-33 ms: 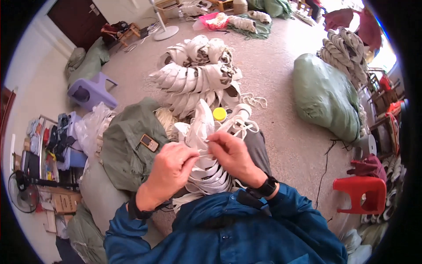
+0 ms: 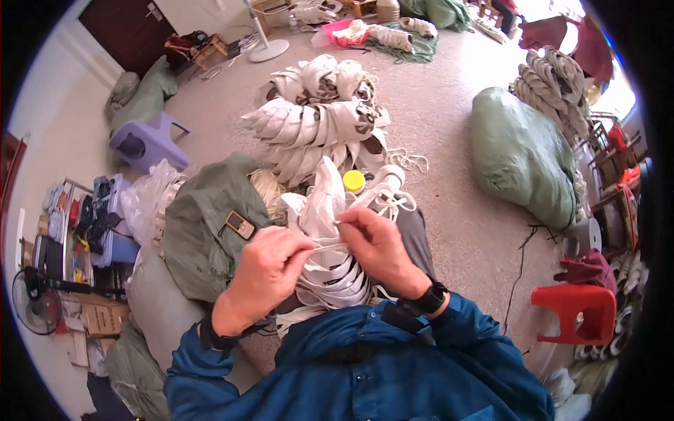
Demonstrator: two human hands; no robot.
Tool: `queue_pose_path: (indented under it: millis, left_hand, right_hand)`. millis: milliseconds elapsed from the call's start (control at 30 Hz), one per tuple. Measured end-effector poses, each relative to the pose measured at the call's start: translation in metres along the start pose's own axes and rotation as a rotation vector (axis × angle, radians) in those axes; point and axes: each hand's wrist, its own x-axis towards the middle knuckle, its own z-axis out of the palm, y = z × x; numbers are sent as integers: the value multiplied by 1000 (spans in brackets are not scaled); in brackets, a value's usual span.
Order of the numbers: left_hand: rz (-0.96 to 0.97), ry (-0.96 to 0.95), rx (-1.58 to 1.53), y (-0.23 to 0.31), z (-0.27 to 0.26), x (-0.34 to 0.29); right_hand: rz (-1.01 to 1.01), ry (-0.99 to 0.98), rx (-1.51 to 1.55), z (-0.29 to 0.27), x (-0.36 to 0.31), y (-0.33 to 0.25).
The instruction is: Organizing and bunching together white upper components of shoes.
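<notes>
My left hand [image 2: 272, 263] pinches a thin white shoelace [image 2: 327, 248], which stretches across to my right hand [image 2: 377, 242]. The right thumb and forefinger are pressed together at the lace's other side, beside a white shoe upper [image 2: 327, 188]. That upper stands toe up on a curved stack of nested white uppers [image 2: 330, 293] between my legs. Just beyond my right hand lie loops of white lace [image 2: 392, 199] and a container with a yellow lid [image 2: 354, 182]. The exact fingertip hold on the right is too small to make out.
Ahead on the floor sits a large coiled pile of uppers [image 2: 316, 119]. A phone [image 2: 240, 224] rests on green cloth [image 2: 200, 242] to the left, near a purple stool [image 2: 144, 144]. At right are a stuffed green sack [image 2: 516, 151] and a red stool [image 2: 576, 309].
The lace now shows as a straight line between my hands. My right hand has shifted slightly to the right; the surroundings look the same.
</notes>
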Motion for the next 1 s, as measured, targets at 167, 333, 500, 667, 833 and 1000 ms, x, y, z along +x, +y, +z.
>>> queue_pose_path:
  millis: [167, 333, 500, 667, 833, 1000]
  left_hand:
    - [-134, 102, 66, -5, -30, -22]
    - [-249, 196, 11, -7, -29, -33]
    - [-117, 81, -92, -13, 12, -33]
    - [-35, -4, -115, -11, 41, -16]
    - [-265, -86, -379, -8, 45, -4]
    - [-192, -149, -298, -15, 45, 1]
  right_hand:
    - [-45, 26, -147, -9, -7, -8]
    - [-101, 88, -438, -26, -12, -12]
    - [-495, 76, -711, -34, -3, 3]
    - [148, 1, 93, 0, -16, -2]
    - [178, -100, 84, 3, -19, -3]
    - [-157, -137, -303, -2, -23, 1]
